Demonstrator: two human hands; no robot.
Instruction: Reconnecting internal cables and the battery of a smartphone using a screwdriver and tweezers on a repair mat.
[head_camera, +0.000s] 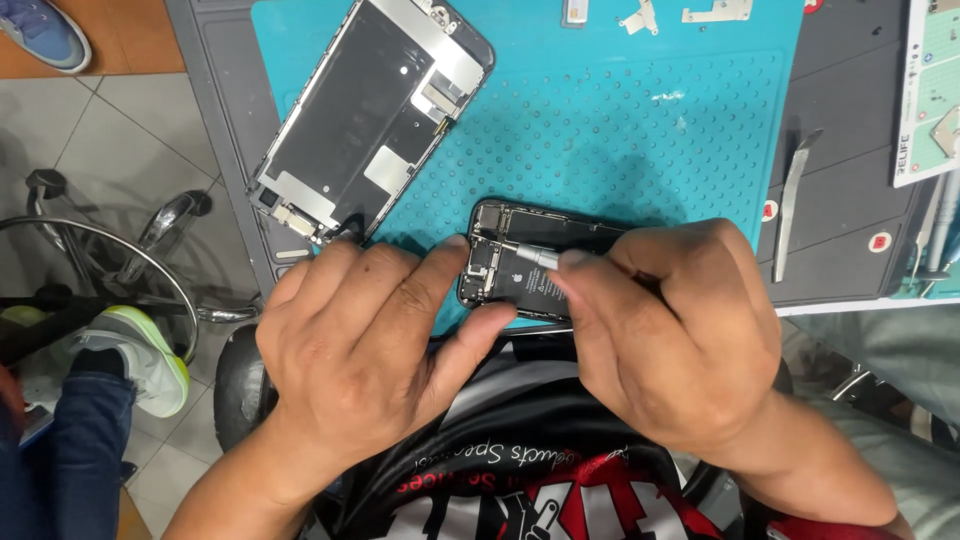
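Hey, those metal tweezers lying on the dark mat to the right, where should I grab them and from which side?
Take the slim silver tweezers around the middle of the shaft, pinching across the narrow width from above. They lie flat on the dark grey mat, nearly upright in the view, wider end toward the top, with bare mat on both sides. The right hand is nearest, so that hand would probably suit.

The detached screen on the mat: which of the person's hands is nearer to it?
Left. The left hand lies just below the screen, near its lower end; the right hand is farther right, holding a screwdriver over the phone.
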